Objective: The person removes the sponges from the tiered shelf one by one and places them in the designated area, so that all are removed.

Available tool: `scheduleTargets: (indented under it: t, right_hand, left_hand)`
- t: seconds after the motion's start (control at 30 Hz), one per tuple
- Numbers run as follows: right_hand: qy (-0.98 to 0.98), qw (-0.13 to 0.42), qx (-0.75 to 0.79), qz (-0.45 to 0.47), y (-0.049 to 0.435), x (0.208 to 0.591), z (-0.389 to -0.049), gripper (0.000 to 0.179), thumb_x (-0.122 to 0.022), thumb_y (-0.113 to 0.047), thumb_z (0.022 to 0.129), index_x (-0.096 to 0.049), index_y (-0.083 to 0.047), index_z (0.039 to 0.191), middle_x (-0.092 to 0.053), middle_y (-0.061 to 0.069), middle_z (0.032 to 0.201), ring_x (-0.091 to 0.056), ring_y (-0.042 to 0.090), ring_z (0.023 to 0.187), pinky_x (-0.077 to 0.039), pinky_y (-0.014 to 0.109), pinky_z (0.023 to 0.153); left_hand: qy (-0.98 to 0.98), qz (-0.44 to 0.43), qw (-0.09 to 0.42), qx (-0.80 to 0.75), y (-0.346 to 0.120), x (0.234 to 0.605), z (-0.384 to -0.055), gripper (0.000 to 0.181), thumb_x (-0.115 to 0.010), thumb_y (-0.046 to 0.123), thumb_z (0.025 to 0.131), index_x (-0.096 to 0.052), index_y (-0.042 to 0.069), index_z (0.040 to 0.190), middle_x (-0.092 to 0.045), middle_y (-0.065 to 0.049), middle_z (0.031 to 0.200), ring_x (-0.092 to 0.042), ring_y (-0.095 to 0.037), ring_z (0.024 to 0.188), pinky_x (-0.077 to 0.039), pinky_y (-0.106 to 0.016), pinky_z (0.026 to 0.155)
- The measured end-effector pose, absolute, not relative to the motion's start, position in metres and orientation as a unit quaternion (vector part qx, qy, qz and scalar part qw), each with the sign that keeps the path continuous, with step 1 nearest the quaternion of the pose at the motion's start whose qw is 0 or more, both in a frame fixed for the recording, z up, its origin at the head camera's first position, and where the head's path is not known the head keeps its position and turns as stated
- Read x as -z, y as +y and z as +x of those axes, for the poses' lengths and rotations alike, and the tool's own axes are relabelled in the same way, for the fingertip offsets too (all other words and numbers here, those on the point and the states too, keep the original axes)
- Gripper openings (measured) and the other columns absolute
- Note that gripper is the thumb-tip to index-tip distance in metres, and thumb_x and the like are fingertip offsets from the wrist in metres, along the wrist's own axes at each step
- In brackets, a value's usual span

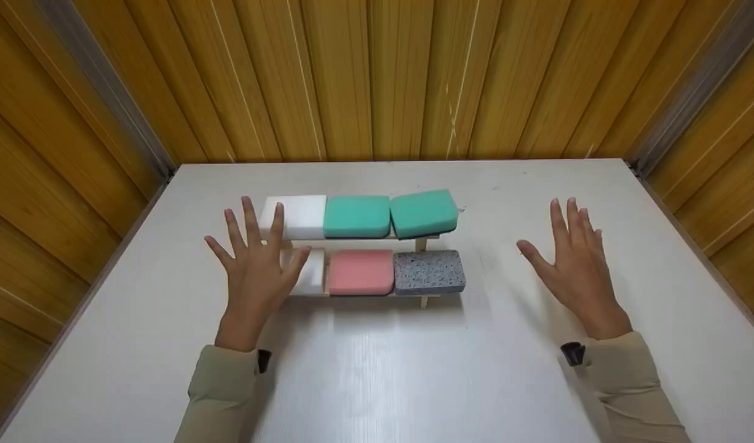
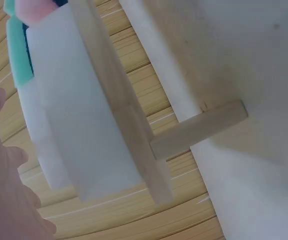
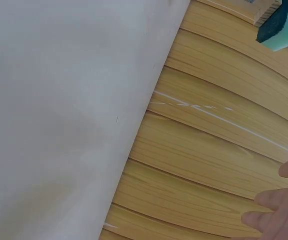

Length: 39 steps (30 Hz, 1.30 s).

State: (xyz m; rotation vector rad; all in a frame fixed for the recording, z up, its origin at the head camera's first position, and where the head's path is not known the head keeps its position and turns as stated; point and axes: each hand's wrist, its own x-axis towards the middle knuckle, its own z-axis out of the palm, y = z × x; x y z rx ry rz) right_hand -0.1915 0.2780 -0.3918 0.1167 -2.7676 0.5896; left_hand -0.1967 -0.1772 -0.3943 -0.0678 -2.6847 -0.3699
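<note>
Pointing toward the table's far edge (image 1: 506, 169), the left hand (image 1: 254, 277), beside white blocks (image 1: 309, 215), and right hand (image 1: 580, 277) hold fingers apart.

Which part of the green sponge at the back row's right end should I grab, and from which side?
Probably the right end of that green sponge, pinched across its front and back edges, with the right hand coming from the right. That end juts past the wooden rack with open space beside it, while the left end sits close to the neighbouring sponge.
</note>
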Motion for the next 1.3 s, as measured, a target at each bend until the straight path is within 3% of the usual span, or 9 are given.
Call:
scheduleTargets:
  t: [0.33,0.63,0.87,1.3]
  right_hand:
    - [-0.937,0.153,-0.301,0.091,0.272,0.37,-0.203,0.08,-0.051,-0.046,0.097,-0.009,-0.012,0.156,-0.009,0.013,0.162,-0.011,0.037,0.148,-0.016,0.065,0.114]
    - [-0.94,0.101,-0.302,0.124,0.262,0.349,-0.216,0.078,-0.052,-0.048,0.096,-0.011,-0.018,0.156,-0.011,0.009,0.163,-0.011,0.035,0.149,-0.014,0.064,0.116]
    - [-0.937,0.063,-0.295,0.174,0.253,0.338,-0.226,0.079,-0.053,-0.049,0.095,-0.011,-0.022,0.156,-0.01,0.005,0.163,-0.009,0.033,0.15,-0.014,0.063,0.116]
    - [-0.923,0.013,-0.286,0.258,0.233,0.327,-0.239,0.076,-0.057,-0.045,0.093,-0.019,-0.022,0.155,-0.017,0.003,0.162,-0.014,0.03,0.149,-0.017,0.058,0.118]
  left_hand:
    - [-0.917,-0.004,0.174,0.358,-0.2,0.383,-0.193,0.069,-0.043,0.044,0.099,-0.013,0.019,0.156,0.004,-0.01,0.163,0.005,-0.037,0.149,0.009,-0.06,0.118]
    - [-0.812,0.022,0.11,0.573,-0.22,0.394,-0.187,0.059,-0.035,0.041,0.103,-0.019,0.018,0.155,-0.017,-0.001,0.162,-0.017,-0.019,0.149,-0.015,-0.043,0.123]
    - [-0.711,0.0,0.055,0.701,-0.235,0.409,-0.186,0.058,-0.031,0.035,0.105,-0.014,0.01,0.155,-0.021,-0.007,0.16,-0.022,-0.017,0.148,-0.011,-0.034,0.124]
    - [-0.634,-0.046,-0.022,0.772,-0.251,0.441,-0.185,0.058,-0.03,0.03,0.106,-0.01,0.006,0.155,-0.016,-0.011,0.161,-0.019,-0.023,0.149,-0.01,-0.038,0.124]
